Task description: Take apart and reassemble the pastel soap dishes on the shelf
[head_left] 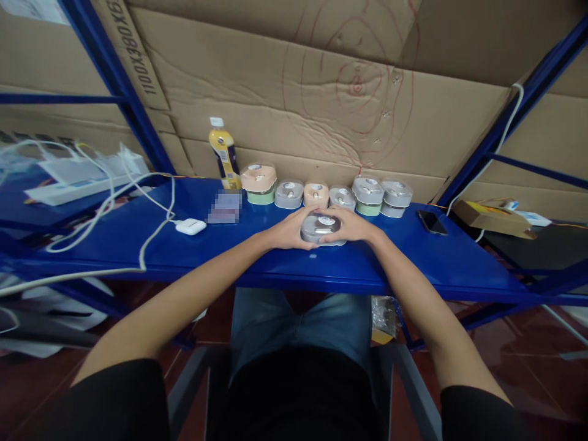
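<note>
Between my hands, a small grey box with a clear lid (316, 225) and a round white label rests on the blue shelf near its front edge. My left hand (290, 231) is wrapped round its left side, thumb at the front. From the right, my right hand (353, 226) curls round the same box. Just behind stands a row of similar boxes: a peach box (316, 195), a grey box (288, 194) to its left and another grey box (342, 197) to its right, partly hidden by my right hand.
Stacked boxes (367, 191) with grey and green parts stand at the row's right. A yellow bottle (224, 153) is behind a blurred-out packet (225, 207). A white earbud case (190, 226) and cables lie left; a phone (432, 222) lies right. Cardboard (257, 79) backs the shelf.
</note>
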`<state>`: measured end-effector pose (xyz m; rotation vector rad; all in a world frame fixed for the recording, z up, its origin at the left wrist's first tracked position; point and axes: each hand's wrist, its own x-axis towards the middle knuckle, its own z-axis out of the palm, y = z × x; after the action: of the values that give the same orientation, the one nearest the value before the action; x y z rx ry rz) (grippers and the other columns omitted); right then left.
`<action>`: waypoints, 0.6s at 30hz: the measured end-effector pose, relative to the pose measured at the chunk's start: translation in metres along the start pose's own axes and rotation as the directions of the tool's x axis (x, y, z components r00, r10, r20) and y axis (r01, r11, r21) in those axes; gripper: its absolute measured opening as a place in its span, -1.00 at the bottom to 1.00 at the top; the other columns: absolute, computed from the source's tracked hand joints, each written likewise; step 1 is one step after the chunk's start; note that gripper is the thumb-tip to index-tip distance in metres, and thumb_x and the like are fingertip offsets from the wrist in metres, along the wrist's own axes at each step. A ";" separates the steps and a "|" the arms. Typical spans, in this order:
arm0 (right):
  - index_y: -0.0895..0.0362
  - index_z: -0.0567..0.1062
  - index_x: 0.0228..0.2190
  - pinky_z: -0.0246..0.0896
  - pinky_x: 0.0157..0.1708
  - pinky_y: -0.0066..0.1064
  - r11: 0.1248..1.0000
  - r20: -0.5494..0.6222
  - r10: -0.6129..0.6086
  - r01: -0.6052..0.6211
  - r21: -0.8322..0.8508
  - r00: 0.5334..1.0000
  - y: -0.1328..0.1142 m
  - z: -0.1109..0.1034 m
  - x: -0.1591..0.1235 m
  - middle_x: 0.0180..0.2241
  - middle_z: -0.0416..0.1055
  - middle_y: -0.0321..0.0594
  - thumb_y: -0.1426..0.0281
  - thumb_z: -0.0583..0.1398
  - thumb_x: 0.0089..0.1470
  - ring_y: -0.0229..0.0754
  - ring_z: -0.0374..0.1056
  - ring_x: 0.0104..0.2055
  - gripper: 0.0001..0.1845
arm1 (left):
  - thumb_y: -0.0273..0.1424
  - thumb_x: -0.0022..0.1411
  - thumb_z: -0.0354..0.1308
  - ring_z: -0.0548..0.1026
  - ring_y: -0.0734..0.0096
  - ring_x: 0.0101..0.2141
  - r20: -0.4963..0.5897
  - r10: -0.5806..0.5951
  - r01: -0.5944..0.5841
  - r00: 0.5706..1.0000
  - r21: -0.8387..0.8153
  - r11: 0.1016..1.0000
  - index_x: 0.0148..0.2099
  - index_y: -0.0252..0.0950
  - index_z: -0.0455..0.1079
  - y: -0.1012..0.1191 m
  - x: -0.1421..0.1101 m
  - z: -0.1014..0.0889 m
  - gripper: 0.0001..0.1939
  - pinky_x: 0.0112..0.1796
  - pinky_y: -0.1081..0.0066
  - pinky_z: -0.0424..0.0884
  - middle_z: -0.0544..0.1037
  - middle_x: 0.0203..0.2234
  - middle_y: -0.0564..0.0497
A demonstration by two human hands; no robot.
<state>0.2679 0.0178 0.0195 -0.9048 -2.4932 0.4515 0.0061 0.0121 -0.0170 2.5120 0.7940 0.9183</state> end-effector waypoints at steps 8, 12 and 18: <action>0.04 0.63 0.19 0.49 0.20 0.09 0.989 -0.423 0.150 -0.138 0.059 0.894 0.016 -0.031 -0.014 0.15 0.61 0.03 -0.29 0.24 0.25 0.18 0.55 0.16 -0.20 | -0.04 0.10 0.53 0.48 -0.36 0.34 -0.242 -0.142 0.165 0.960 0.081 0.983 0.44 -0.28 0.34 0.001 0.007 -0.013 -0.04 0.38 -0.25 0.37 0.52 0.35 -0.32; 0.06 0.64 0.13 0.50 0.16 0.04 0.957 -0.731 0.268 -0.261 0.126 0.628 0.034 -0.055 -0.023 0.06 0.62 0.07 -0.29 -0.19 0.44 0.14 0.57 0.14 -0.08 | 0.00 0.15 0.52 0.41 -0.43 0.35 -0.419 -0.358 0.416 0.834 0.052 0.908 0.43 -0.34 0.27 0.005 0.059 -0.011 -0.03 0.37 -0.30 0.33 0.48 0.30 -0.39; 0.08 0.68 0.00 0.51 0.08 0.12 0.929 -0.802 0.342 -0.305 0.210 0.490 0.047 -0.059 -0.026 -0.12 0.66 0.08 -0.20 -0.18 0.47 0.18 0.62 -0.02 -0.15 | -0.08 0.10 0.62 0.37 -0.72 0.34 -0.473 -0.426 0.531 0.771 0.110 0.840 0.36 -0.50 0.27 0.023 0.156 0.032 0.00 0.29 -0.38 0.32 0.39 0.27 -0.63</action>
<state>0.3406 0.0435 0.0409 -1.2191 -1.4183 0.1100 0.1351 0.0850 0.0448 2.1107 1.6939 1.2563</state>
